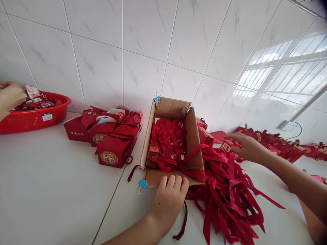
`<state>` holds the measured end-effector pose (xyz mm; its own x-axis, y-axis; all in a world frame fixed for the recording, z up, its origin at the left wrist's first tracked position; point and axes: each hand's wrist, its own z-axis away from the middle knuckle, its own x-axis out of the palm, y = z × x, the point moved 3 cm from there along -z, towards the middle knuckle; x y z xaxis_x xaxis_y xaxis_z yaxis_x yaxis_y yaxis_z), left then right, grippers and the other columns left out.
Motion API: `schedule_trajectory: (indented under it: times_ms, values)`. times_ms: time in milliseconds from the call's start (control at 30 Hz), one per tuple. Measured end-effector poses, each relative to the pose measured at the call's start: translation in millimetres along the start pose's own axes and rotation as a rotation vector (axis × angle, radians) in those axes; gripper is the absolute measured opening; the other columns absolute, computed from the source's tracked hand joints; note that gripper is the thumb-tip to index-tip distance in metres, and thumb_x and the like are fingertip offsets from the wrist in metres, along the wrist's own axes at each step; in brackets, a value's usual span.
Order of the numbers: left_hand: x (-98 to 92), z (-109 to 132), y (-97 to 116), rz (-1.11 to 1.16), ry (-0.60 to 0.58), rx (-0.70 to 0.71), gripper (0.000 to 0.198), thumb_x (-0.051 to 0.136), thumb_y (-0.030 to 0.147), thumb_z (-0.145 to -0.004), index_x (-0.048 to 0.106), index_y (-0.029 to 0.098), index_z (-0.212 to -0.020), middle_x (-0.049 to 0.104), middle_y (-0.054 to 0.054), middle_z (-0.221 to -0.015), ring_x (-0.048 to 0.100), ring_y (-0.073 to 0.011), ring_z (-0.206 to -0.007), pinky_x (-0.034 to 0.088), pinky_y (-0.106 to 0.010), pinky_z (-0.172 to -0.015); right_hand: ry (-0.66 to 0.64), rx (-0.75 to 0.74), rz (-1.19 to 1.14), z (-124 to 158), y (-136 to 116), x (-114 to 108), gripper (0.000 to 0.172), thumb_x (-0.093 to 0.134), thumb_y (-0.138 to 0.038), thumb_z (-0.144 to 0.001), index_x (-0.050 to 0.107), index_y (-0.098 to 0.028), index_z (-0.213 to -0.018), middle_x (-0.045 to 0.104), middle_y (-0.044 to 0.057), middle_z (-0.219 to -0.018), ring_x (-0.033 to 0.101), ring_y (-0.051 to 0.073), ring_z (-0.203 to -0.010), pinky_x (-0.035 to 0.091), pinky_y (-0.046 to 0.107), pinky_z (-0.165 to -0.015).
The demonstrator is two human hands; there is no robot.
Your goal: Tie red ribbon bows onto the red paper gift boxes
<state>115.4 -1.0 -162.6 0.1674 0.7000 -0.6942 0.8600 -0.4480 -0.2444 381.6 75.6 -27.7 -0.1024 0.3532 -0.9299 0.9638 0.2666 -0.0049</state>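
Note:
My left hand (170, 199) is closed over the near flap of an open cardboard box (192, 136) that lies on the white tiled floor. Red ribbons (167, 136) fill the box, and a big heap of red ribbons (224, 194) spills out to its right. My right hand (247, 148) reaches out to the right with fingers stretched, resting on flat red gift-box blanks (276, 143); its fingertips touch a small red card (226, 146). Nothing is gripped in that hand.
Several assembled red gift boxes (112, 154) stand left of the cardboard box. Blue binder clips (142, 184) hold its corners. At far left another person's hand (10, 97) is over a red basket (33, 119) of packets. A wall socket (290, 126) sits at right.

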Motion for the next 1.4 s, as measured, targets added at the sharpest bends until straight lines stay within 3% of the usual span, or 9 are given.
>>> schedule_trajectory:
  times_ms: [133, 333, 467, 567, 700, 900, 1100, 1233, 1400]
  values:
    - [0.4, 1, 0, 0.007, -0.008, 0.01, 0.026, 0.058, 0.013, -0.081, 0.059, 0.017, -0.106, 0.059, -0.003, -0.083, 0.051, -0.0183, -0.072, 0.038, -0.034, -0.068, 0.021, -0.201, -0.1, -20, -94, -4, 0.037, 0.049, -0.029, -0.085, 0.057, -0.023, -0.121, 0.057, 0.008, -0.126, 0.058, 0.024, -0.111, 0.048, 0.039, -0.096]
    - [1.3, 0, -1, 0.013, 0.003, -0.001, 0.022, 0.058, 0.014, -0.082, 0.059, 0.017, -0.104, 0.056, -0.001, -0.076, 0.051, -0.0177, -0.068, 0.038, -0.034, -0.067, -0.404, -0.293, 0.115, -42, -174, 75, 0.117, 0.083, -0.044, -0.056, 0.015, -0.029, -0.15, 0.007, 0.019, -0.156, 0.02, 0.05, -0.136, 0.044, 0.057, -0.094]
    - [0.5, -1, 0, 0.016, 0.009, 0.007, 0.018, 0.055, 0.012, -0.084, 0.059, 0.016, -0.101, 0.053, 0.0, -0.072, 0.05, -0.0177, -0.068, 0.037, -0.034, -0.066, -0.403, -0.445, 0.149, -42, -192, 105, 0.058, 0.064, -0.022, -0.081, 0.045, -0.029, -0.135, 0.045, 0.013, -0.139, 0.051, 0.031, -0.119, 0.053, 0.041, -0.084]
    - [0.1, -1, 0, 0.035, 0.008, 0.001, 0.017, 0.054, 0.012, -0.084, 0.059, 0.016, -0.1, 0.053, 0.0, -0.07, 0.049, -0.0175, -0.066, 0.036, -0.034, -0.065, -0.41, -0.463, 0.092, -55, -195, 104, 0.02, 0.049, -0.024, -0.094, 0.062, -0.018, -0.108, 0.064, 0.007, -0.107, 0.062, 0.017, -0.096, 0.053, 0.035, -0.082]
    - [0.1, -1, -1, 0.057, 0.025, -0.001, 0.024, 0.056, 0.012, -0.082, 0.059, 0.015, -0.105, 0.059, -0.002, -0.081, 0.051, -0.0183, -0.071, 0.038, -0.036, -0.072, -0.31, -0.322, 0.042, -112, -181, 88, 0.026, 0.054, -0.031, -0.092, 0.06, -0.013, -0.11, 0.062, 0.008, -0.111, 0.059, 0.021, -0.105, 0.048, 0.043, -0.091]
    - [-1.3, -1, -3, 0.062, 0.033, -0.004, 0.026, 0.054, 0.008, -0.081, 0.059, 0.015, -0.106, 0.061, -0.003, -0.082, 0.052, -0.0182, -0.071, 0.038, -0.035, -0.073, -0.272, -0.041, -0.028, -172, -151, 99, 0.096, 0.081, -0.038, -0.065, 0.031, -0.011, -0.143, 0.047, 0.024, -0.131, 0.056, 0.031, -0.112, 0.047, 0.04, -0.09]
    - [-1.6, -3, -5, 0.048, 0.011, -0.003, 0.026, 0.055, 0.009, -0.081, 0.058, 0.015, -0.106, 0.06, -0.002, -0.079, 0.053, -0.0178, -0.069, 0.039, -0.034, -0.071, -0.221, 0.001, -0.178, -171, -147, 104, 0.025, 0.056, -0.03, -0.091, 0.06, -0.014, -0.11, 0.06, 0.008, -0.113, 0.06, 0.019, -0.101, 0.051, 0.041, -0.087]
    - [-0.1, -3, -6, 0.051, 0.03, -0.01, 0.027, 0.057, 0.009, -0.08, 0.058, 0.015, -0.107, 0.061, -0.002, -0.081, 0.053, -0.018, -0.071, 0.039, -0.034, -0.073, -0.052, 0.066, -0.348, -174, -135, 64, 0.012, 0.061, -0.013, -0.084, 0.065, -0.009, -0.094, 0.067, 0.011, -0.099, 0.062, 0.02, -0.097, 0.051, 0.036, -0.088]
    - [-2.8, -5, -6, 0.023, 0.052, -0.001, 0.03, 0.052, 0.003, -0.078, 0.059, 0.014, -0.105, 0.06, -0.001, -0.076, 0.051, -0.0175, -0.067, 0.038, -0.034, -0.069, 0.19, 0.119, -0.723, -170, -93, -35, 0.017, 0.05, -0.004, -0.086, 0.064, -0.011, -0.092, 0.069, 0.006, -0.09, 0.067, 0.012, -0.08, 0.055, 0.022, -0.074]
